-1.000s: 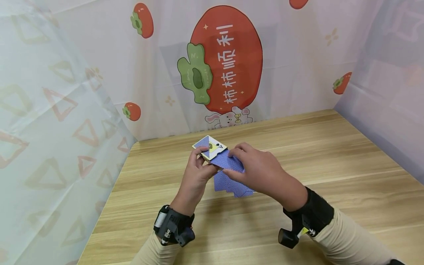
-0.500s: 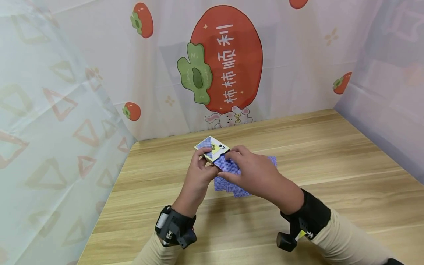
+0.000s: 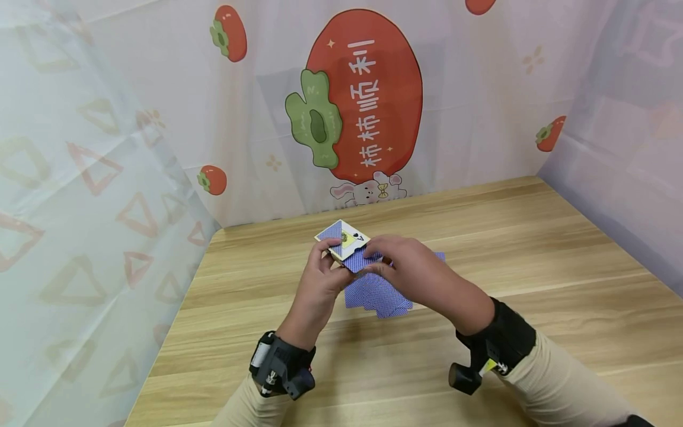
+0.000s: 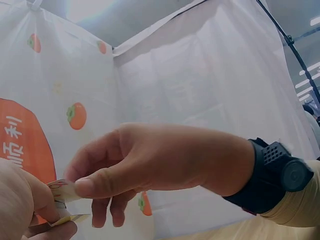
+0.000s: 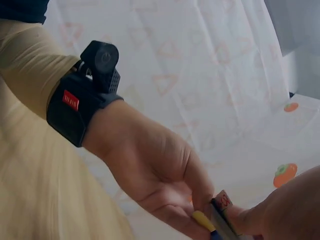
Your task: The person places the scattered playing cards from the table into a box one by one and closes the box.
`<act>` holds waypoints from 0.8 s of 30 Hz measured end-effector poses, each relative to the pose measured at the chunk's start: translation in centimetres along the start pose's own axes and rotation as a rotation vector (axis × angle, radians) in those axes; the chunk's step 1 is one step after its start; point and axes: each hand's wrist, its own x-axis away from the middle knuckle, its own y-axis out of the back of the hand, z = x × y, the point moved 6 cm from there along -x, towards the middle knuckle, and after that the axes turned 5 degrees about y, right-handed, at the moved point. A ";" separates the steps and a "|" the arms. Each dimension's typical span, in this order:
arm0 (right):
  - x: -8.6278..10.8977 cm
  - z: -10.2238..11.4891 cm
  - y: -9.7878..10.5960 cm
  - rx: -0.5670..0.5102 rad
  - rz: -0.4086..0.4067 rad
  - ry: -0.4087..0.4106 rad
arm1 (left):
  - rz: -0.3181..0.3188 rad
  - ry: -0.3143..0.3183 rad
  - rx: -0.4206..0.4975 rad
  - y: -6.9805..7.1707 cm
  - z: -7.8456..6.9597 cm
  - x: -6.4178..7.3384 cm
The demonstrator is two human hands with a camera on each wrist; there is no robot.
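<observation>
My left hand (image 3: 315,293) grips a playing-card box (image 3: 348,239) with an ace of spades and a yellow patch on its front. From the box's right end sticks a stack of blue-backed playing cards (image 3: 363,260). Thumb and fingers of my right hand (image 3: 418,267) pinch the outer end of these cards. In the left wrist view, the right hand (image 4: 135,165) has its thumb on the cards' edge (image 4: 62,190). The right wrist view shows the left hand (image 5: 150,170) around the box, its yellow edge (image 5: 204,221) between the two hands.
Beneath the hands, a loose spread of blue-backed cards (image 3: 380,296) lies on the wooden table (image 3: 240,332). A printed curtain (image 3: 464,107) with persimmon pictures stands along the back, and fabric walls close both sides. Camera bands (image 3: 496,332) sit on both wrists.
A shorter length of the card stack now sticks out of the box. The right fingers have curled in closer to the box, and the box has shifted slightly right.
</observation>
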 end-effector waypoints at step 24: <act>-1.0 -7.0 3.3 0.075 -0.097 -0.222 | -0.014 -0.001 0.000 0.7 -0.6 0.1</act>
